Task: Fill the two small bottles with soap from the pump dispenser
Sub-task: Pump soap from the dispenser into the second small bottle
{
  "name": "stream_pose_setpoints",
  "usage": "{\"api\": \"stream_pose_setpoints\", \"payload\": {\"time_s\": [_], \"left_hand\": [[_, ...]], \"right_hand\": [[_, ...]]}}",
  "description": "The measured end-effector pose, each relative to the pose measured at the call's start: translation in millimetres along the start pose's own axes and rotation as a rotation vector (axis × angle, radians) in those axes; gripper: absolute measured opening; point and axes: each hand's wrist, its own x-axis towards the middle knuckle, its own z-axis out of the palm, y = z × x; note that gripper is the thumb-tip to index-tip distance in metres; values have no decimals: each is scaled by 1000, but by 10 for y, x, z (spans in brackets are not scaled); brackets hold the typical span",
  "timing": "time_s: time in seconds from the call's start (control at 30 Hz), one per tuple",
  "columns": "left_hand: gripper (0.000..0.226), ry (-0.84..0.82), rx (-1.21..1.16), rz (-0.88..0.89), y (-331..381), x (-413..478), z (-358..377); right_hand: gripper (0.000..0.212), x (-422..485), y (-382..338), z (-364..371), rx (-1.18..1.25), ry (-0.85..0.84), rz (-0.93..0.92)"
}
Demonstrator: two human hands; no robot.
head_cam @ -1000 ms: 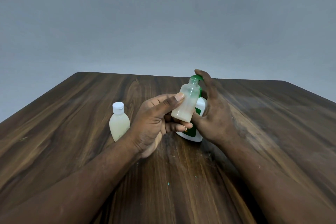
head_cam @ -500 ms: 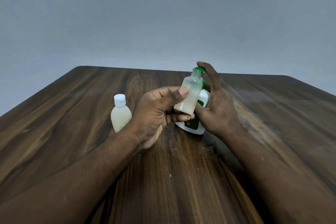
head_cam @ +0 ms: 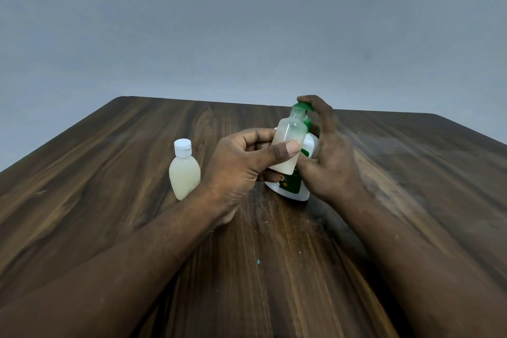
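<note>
1. The left hand (head_cam: 241,170) grasps the uncapped small bottle (head_cam: 290,140), thumb across its front and fingers curled behind. The bottle is tilted in front of the pump dispenser (head_cam: 293,191), its open mouth right at the green pump head (head_cam: 305,106).
2. The right hand (head_cam: 329,162) clasps the dispenser from its right side, one finger curved over the pump head.
3. Cloudy pale soap sits in the held bottle; the thumb hides its exact level.
4. The bottle and both hands cover most of the dispenser. Only its white base and part of a green label show, and the nozzle cannot be made out.
5. Left of the dispenser, the capped small bottle (head_cam: 184,173) stands upright, filled with pale soap.
6. The dispenser stands on a dark wood-grain table (head_cam: 109,200) with pale specks in front of it. A plain grey wall (head_cam: 247,22) lies behind it.
</note>
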Motion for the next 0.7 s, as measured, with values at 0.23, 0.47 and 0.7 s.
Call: {"api": "stream_pose_setpoints", "payload": {"time_s": [0.23, 0.47, 0.7], "left_hand": [[52, 44, 174, 81, 43, -28, 38], [50, 136, 292, 119, -6, -4, 39], [56, 181, 383, 136, -48, -3, 33]], "right_hand": [[88, -12, 5, -9, -15, -47, 8], [85, -1, -20, -16, 11, -47, -9], [80, -12, -28, -8, -15, -36, 1]]}}
